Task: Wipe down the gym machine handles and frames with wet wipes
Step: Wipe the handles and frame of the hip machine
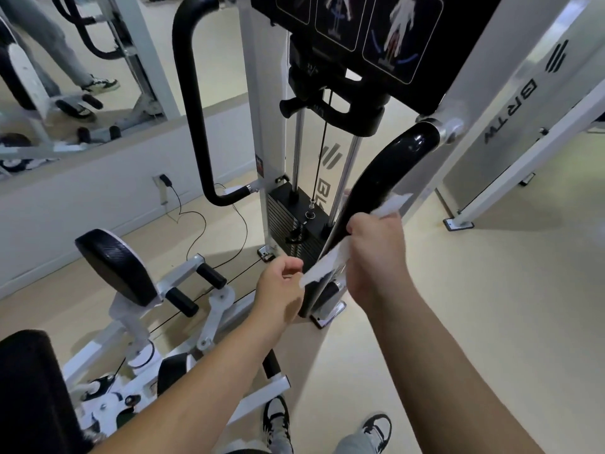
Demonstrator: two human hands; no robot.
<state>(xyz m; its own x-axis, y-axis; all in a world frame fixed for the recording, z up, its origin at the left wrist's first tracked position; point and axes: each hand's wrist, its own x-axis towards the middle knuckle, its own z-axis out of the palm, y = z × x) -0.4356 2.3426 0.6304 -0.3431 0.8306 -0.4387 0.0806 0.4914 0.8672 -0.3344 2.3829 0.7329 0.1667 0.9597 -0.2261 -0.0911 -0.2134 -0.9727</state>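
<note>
On beige gym floor (491, 290) | right hand (376, 257) grips wet wipe (327, 262) round handle (376, 178) | left hand (278, 290) pinches wipe end

Bare forearms, grey trousers (355, 445), black-and-white sneakers (378, 427)

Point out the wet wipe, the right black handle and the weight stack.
wet wipe (322, 267), head view, lower strip
right black handle (389, 165), head view, glossy curved middle
weight stack (288, 221), head view, top plates
</note>
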